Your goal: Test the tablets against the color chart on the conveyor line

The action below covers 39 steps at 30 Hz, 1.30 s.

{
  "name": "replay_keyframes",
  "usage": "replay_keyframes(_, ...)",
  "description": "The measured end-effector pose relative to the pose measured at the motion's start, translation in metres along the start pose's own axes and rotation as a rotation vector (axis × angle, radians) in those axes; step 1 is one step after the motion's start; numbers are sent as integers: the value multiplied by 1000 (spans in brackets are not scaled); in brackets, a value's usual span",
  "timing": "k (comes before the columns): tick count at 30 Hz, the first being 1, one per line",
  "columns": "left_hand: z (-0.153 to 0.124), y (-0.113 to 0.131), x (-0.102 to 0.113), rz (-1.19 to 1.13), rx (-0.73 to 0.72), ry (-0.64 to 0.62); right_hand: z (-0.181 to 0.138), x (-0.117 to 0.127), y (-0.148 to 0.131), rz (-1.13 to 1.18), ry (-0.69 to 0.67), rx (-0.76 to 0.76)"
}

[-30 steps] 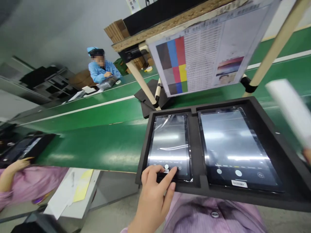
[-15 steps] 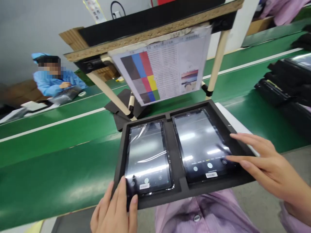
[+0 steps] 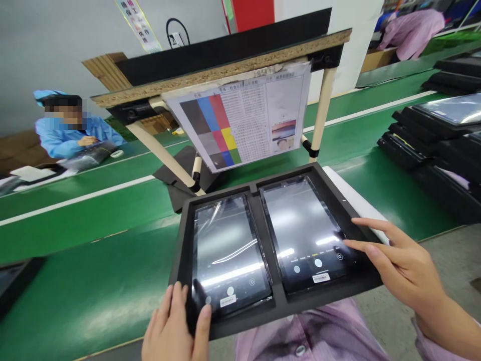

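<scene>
A black foam tray (image 3: pixel 263 198) lies at the near edge of the green conveyor belt (image 3: pixel 97 271) and holds two tablets side by side. My left hand (image 3: pixel 176 328) grips the tray's near left corner, thumb on the left tablet (image 3: pixel 229 250), whose screen shows camera controls. My right hand (image 3: pixel 402 265) hovers at the tray's right edge with fingers stretched out, fingertips at the lower right corner of the right tablet (image 3: pixel 304 230). It holds nothing.
A colour test chart (image 3: pixel 244 115) hangs from a wooden stand (image 3: pixel 225 65) just behind the tray. Stacked black trays with tablets (image 3: pixel 439 130) sit at the right. A person in blue (image 3: pixel 71 130) works across the belt at the left; another in pink (image 3: pixel 413 25) is far right.
The view has swung right and steadied. My left hand went from tapping the left tablet to gripping the tray's corner. My right hand came in to the right tablet's edge.
</scene>
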<state>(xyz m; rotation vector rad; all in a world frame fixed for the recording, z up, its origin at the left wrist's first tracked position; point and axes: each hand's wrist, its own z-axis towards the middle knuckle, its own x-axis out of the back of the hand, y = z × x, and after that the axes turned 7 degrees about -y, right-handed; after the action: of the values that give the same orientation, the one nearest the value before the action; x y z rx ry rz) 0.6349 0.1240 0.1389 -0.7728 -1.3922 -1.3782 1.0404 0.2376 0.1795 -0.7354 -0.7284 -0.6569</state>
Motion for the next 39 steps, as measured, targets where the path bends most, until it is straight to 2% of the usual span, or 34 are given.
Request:
replay_keyframes(2,7,11,-3,-1,12,7,0,-2,-1,-13,27,10)
replay_keyframes(4,12,27,-1,-134,104,16,-1,-4,-3,-23,51,25)
replay_keyframes(7,13,49,13,-514,292,64,-1,-5,-5,-37,92,13)
replay_keyframes(11,21,63,40,-1103,509,123,2,0,-7,-35,124,36)
replay_keyframes(14,39,74,55,-1328,618,76,8,7,-10,-43,148,118)
replay_keyframes(20,66,91,62,-1442,601,-101,30,11,-29,37,132,273)
replay_keyframes(23,62,85,66,-1425,489,-143,42,8,-45,33,94,340)
replay_keyframes(25,54,81,69,-1428,427,-98,48,4,-55,42,58,336)
replay_keyframes(27,45,81,71,-1463,406,-5,52,-3,-65,116,5,293)
replay_keyframes(30,34,92,66,-1567,410,69,52,-19,-80,391,-74,185)
replay_keyframes(32,32,104,58,-1656,403,103,49,-30,-88,630,-63,118)
replay_keyframes(34,33,115,47,-1732,389,138,46,-40,-94,885,11,27)
replay_keyframes(37,39,124,33,-1793,350,127,45,-50,-94,1197,107,-230)
replay_keyframes(39,42,125,25,-1798,295,128,48,-53,-91,1341,82,-414)
